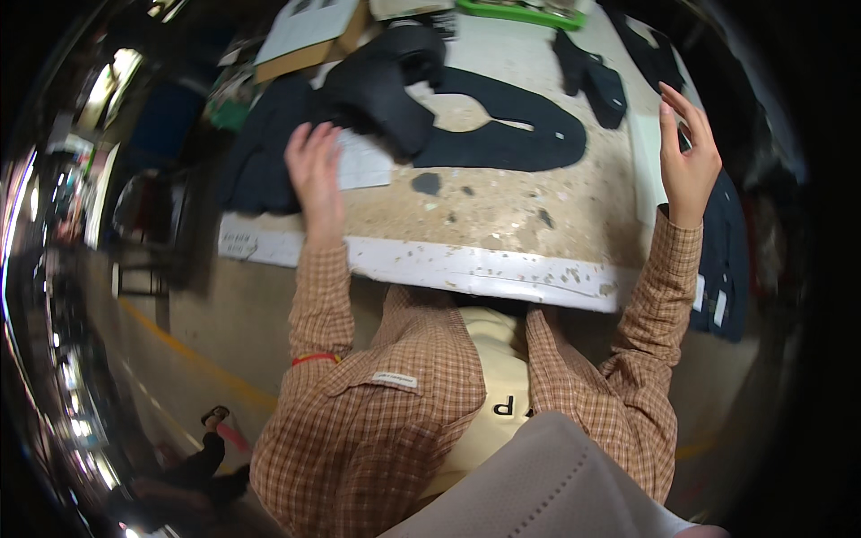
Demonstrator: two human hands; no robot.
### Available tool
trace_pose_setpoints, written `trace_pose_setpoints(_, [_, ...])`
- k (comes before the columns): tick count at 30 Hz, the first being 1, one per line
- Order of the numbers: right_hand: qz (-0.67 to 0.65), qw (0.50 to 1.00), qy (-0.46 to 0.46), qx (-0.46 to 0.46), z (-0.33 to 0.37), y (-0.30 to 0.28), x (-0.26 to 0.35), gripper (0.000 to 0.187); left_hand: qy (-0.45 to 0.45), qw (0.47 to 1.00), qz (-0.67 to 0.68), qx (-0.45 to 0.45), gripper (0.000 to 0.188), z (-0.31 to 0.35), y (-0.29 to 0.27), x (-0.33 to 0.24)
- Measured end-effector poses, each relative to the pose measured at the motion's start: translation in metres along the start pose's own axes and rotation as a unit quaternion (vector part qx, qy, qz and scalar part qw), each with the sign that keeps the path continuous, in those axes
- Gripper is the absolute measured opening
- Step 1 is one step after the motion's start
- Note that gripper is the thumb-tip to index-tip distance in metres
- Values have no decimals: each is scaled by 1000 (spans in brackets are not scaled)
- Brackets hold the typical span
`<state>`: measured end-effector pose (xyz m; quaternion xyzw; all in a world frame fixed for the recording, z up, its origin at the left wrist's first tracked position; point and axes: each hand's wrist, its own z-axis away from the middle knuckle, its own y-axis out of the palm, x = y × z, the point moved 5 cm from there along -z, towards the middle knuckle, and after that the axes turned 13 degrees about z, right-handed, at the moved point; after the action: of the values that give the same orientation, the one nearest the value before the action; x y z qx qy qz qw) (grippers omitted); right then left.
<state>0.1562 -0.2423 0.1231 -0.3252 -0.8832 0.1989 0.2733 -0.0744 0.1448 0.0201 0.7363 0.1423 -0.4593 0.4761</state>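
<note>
My left hand (316,179) hovers at the left part of the table, empty, its fingers apart and a little blurred. Close by it lie a dark fabric piece (260,152) and a white sheet of paper (368,169). A bulky black padded piece (381,94) rests just beyond, partly over a flat dark fabric piece (552,143) with a rounded end and an opening in its middle. Over the table's right side my right hand (691,166) is raised, thumb and fingers apart, with nothing in it. Dark fabric (726,260) with white labels hangs beside the right forearm.
The worn table (502,220) has a white front edge. A cardboard box (314,45) stands at the far left, and a green tray (525,13) at the back. Small black pieces (596,85) lie far right. Another person's foot (215,415) shows at the lower left.
</note>
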Motion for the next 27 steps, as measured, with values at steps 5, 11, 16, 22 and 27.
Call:
trace_pose_setpoints(5, [-20, 980, -123, 157, -16, 89, 49, 23, -74, 996, 46, -15, 46, 5, -5, 15])
trace_pose_setpoints(11, [-5, 962, -137, 235, 17, 124, 38, 24, -62, 994, -90, 17, 42, -33, -2, -37])
trace_pose_setpoints(16, [-11, 969, -100, 227, 35, 119, 15, 23, -389, 921, 6, 8, 58, -68, 1, -26])
trace_pose_setpoints(22, [-14, 967, -83, 240, 52, 120, 7, 23, -311, 947, 72, -44, 56, -74, 33, 33])
trace_pose_setpoints(27, [8, 968, -79, 238, 56, 117, -2, 25, -255, 950, 171, -58, 39, -81, 58, 56])
